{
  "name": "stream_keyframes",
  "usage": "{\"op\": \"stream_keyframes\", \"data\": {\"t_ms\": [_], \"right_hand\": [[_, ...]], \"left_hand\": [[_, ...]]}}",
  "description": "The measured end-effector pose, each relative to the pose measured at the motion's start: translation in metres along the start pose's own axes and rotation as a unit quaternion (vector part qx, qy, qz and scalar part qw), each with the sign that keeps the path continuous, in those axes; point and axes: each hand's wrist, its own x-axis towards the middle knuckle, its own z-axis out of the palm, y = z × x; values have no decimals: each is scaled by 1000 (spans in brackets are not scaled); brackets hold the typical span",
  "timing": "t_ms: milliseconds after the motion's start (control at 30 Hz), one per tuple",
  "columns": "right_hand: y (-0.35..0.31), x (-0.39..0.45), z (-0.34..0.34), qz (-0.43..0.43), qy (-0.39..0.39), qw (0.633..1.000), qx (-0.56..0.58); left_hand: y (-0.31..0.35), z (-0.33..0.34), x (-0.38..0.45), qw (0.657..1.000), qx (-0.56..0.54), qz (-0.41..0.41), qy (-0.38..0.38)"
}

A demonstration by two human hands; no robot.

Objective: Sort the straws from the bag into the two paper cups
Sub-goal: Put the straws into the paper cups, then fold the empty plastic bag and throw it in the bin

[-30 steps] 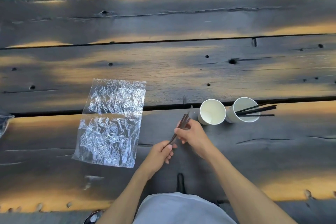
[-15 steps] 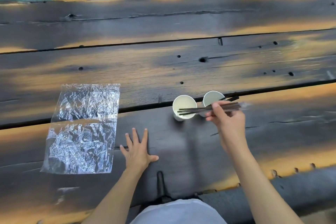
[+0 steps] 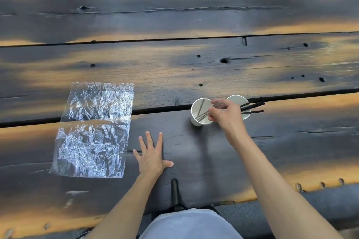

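Now, near edge first: left hand flat on the tabletop at about 7 o'clock from the cups, fingers spread, holding nothing. A second ago it was pinching the low end of the straw bundle together with the right; half a second ago it had already let go and gone flat. No change since.

Bag lies at 9 o'clock, flattened, looks empty. Same spot throughout.

Right hand is over the near rim of the left cup, fingers pinched on a few thin dark straws. Half a second ago that bundle lay level across both cup mouths; now its far ends slope down inside the left cup. Motion blur at the fingertips, so I can't tell whether the pinch is loosening.

Right cup, touching the left one at 3 o'clock, holds its own straws, which stick out over its rim toward 3 o'clock.

Read: the last batch is going in. With the bag apparently empty and nothing loose on the tabletop, the sort looks nearly finished. What remains is the release. Risk: a light paper cup tipping if the straws lever on its rim.
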Motion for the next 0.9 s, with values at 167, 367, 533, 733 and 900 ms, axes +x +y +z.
{"op": "stream_keyframes", "data": {"t_ms": [167, 367, 533, 733, 900], "right_hand": [[-38, -11, 10, -100, 21, 993, -54], [-48, -44, 70, -157, -101, 982, -31], [19, -58, 131, -92, -270, 939, -191], [83, -67, 169, 38, -310, 916, -251], [91, -73, 195, 153, -321, 920, -166]], "left_hand": [[-9, -6, -2, 999, -32, 20, 18], [-58, -16, -23, 980, -113, 26, 162], [-110, -9, -36, 946, -143, -201, 211], [-94, 8, -42, 941, -309, -29, 135], [-106, -12, -39, 831, -537, -71, 130]]}}
